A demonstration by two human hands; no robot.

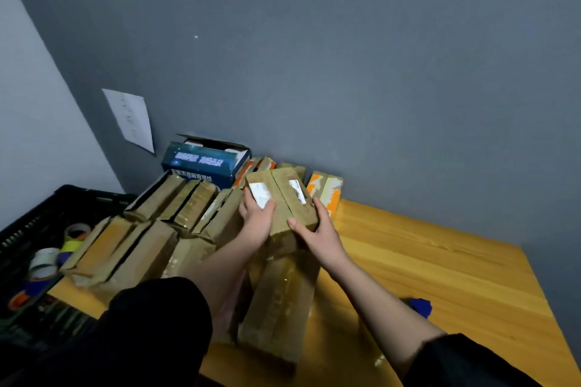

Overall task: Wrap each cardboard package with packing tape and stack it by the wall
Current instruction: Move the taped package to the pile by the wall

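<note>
Wooden table [440, 270] against the grey wall [345, 56]. Beside the wall, taped cardboard packages [176, 201] lie in rows. Nearer the wall's foot, one package [283, 188] is gripped from both sides: left hand [257, 217] and right hand [317, 229], fingers curled around it. Tape rolls [47, 258] sit leftmost, in a black crate [28, 229].

I see a brown cardboard package [284, 198] with white labels, more brown packages [176, 207] left of it, and an orange-and-white box [327, 192]. The desk [440, 276] is honey-yellow wood grain, the wall [345, 72] grey-blue. A dark blue box [204, 163] carries pale lettering; the crate [47, 214] is black.
</note>
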